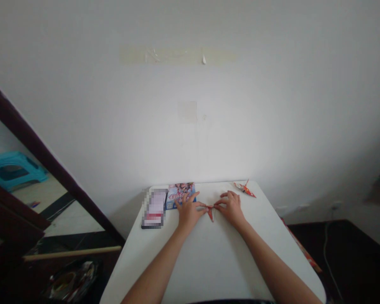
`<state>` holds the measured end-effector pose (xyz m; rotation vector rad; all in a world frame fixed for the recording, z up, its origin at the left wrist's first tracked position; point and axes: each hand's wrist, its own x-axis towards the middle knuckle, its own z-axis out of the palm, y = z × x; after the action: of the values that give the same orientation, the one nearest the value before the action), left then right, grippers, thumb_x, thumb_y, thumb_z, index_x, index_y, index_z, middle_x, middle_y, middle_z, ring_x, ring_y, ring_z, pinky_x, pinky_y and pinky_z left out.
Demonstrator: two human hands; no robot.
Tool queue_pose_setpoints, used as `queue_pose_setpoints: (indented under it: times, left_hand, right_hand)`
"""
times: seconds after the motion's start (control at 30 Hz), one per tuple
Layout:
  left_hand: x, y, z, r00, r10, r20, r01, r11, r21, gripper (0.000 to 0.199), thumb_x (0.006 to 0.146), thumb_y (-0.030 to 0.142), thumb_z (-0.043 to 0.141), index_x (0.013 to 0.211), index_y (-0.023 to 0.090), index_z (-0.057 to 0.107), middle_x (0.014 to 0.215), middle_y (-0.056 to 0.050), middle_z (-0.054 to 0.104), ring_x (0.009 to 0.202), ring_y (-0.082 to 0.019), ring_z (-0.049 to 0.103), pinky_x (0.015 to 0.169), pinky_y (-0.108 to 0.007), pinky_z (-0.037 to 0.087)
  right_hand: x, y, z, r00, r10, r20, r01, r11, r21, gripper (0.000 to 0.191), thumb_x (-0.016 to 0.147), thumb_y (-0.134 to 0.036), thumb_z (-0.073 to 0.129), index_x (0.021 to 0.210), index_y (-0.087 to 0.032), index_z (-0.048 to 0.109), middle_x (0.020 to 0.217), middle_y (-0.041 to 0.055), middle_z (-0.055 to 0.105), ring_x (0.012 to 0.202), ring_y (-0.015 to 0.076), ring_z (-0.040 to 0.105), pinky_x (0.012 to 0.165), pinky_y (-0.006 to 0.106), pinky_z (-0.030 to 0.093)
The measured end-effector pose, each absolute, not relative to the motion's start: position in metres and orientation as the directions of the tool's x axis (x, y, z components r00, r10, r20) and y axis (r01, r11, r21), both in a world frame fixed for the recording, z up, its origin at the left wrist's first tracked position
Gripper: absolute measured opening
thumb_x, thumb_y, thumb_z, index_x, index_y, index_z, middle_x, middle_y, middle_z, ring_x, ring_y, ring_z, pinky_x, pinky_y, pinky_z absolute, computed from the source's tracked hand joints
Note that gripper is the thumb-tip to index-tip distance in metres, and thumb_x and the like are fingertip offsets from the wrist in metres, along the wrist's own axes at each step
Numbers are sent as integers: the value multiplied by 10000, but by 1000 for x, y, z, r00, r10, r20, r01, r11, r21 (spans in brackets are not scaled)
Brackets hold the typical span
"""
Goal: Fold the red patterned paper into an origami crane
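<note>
Between my two hands is a small folded piece of red and white paper (210, 214), its pointed end toward me. My left hand (190, 211) pinches its left side between thumb and forefinger, the other fingers spread. From the opposite side my right hand (230, 207) pinches the paper's right edge with its fingertips. Beyond my right hand, near the back edge, rests a folded red and orange paper figure (245, 189) with pointed ends. A colourful printed blue booklet or sheet (180, 192) lies partly behind my left fingers.
A phone (154, 207) with a blurred screen lies at the left of the white table (205, 261). The table's back edge meets a white wall (256, 105). On the floor side, a blue plastic stool (14, 169) and a filled dark bin (71, 280) appear at left.
</note>
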<state>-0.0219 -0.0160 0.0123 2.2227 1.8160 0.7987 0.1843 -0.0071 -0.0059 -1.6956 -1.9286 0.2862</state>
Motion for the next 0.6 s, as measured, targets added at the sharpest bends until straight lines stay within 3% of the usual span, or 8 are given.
queue_pose_setpoints:
  times: [0.27, 0.5, 0.6]
  left_hand:
    - [-23, -12, 4, 94, 944, 315, 861, -237, 451, 231, 756, 402, 816, 982, 367, 783, 1425, -21, 604, 1414, -384, 393, 1138, -810, 60]
    - [-22, -13, 7, 137, 945, 297, 854, -265, 448, 172, 786, 345, 795, 956, 328, 768, 1432, -31, 590, 1412, -354, 396, 1142, -785, 119]
    - [-22, -12, 6, 196, 936, 292, 840, -314, 443, 141, 824, 341, 756, 961, 363, 782, 1459, -13, 571, 1415, -362, 386, 1135, -793, 102]
  right_hand:
    - [179, -8, -5, -28, 954, 299, 870, 170, -463, 170, 900, -416, 660, 912, -294, 776, 1223, 68, 616, 1285, 292, 433, 1121, 541, 262]
    - [173, -8, -3, -12, 956, 293, 890, 144, -432, 190, 912, -419, 634, 924, -263, 742, 1238, 80, 594, 1261, 292, 453, 1141, 588, 231]
    - [171, -8, -3, -3, 961, 277, 897, 125, -424, 187, 909, -409, 635, 923, -247, 728, 1238, 87, 589, 1257, 296, 456, 1146, 596, 225]
